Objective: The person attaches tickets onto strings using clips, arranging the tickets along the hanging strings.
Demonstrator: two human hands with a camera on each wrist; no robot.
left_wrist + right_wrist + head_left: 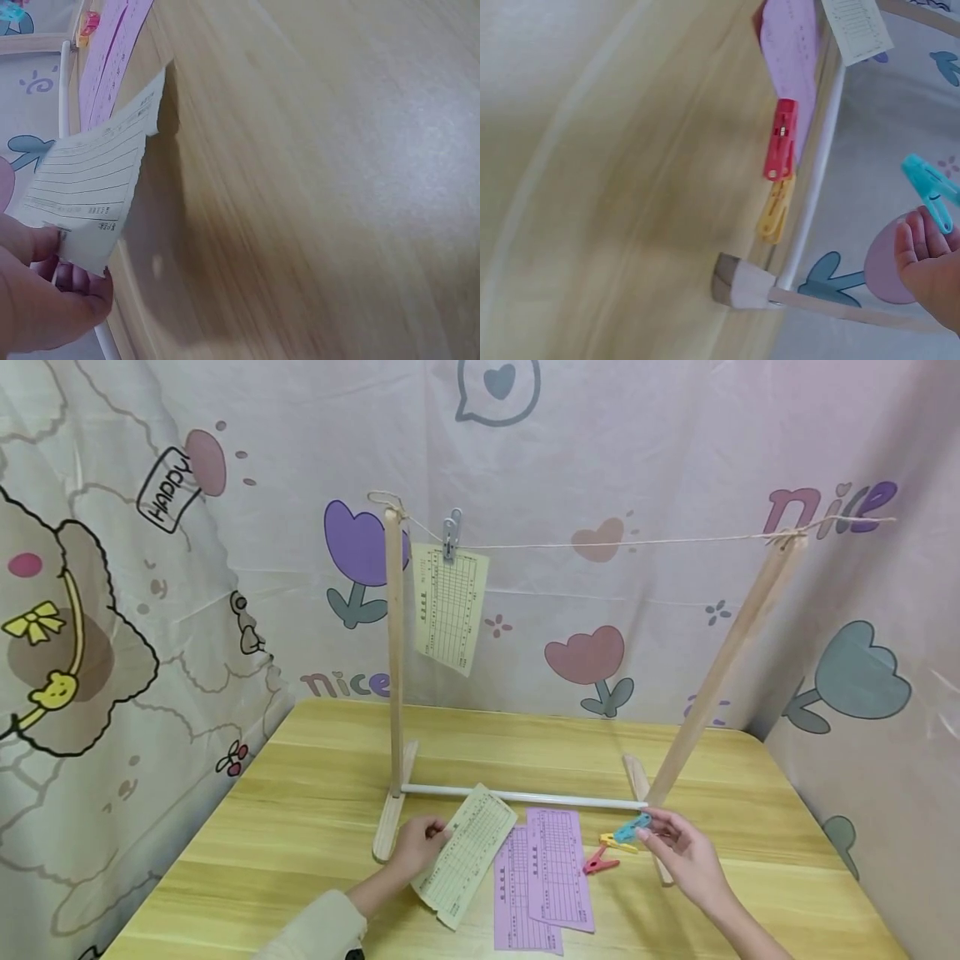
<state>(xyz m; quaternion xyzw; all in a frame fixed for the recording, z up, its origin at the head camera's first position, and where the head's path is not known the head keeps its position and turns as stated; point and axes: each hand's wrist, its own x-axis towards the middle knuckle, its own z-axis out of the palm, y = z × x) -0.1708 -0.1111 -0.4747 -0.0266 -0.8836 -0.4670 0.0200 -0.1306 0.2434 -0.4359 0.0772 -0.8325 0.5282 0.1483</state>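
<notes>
My left hand (422,847) pinches the edge of a yellow printed slip (468,856); in the left wrist view the slip (90,180) is lifted off the table, with thumb and fingers of the hand (52,292) at its corner. My right hand (686,856) pinches a blue clothespin (632,827) between thumb and fingers, above the table; the right wrist view shows this clothespin (930,187) at the fingers of the hand (930,255). Beside it lie a yellow clothespin (619,843) and a red clothespin (600,862). Two purple slips (558,868) overlap between the hands.
A wooden frame stands on the table (247,827), with a left post (394,652), a leaning right post (723,672) and a white bottom rod (525,796). From its string (600,543) hangs another yellow slip (448,610), held by a grey clothespin (450,535).
</notes>
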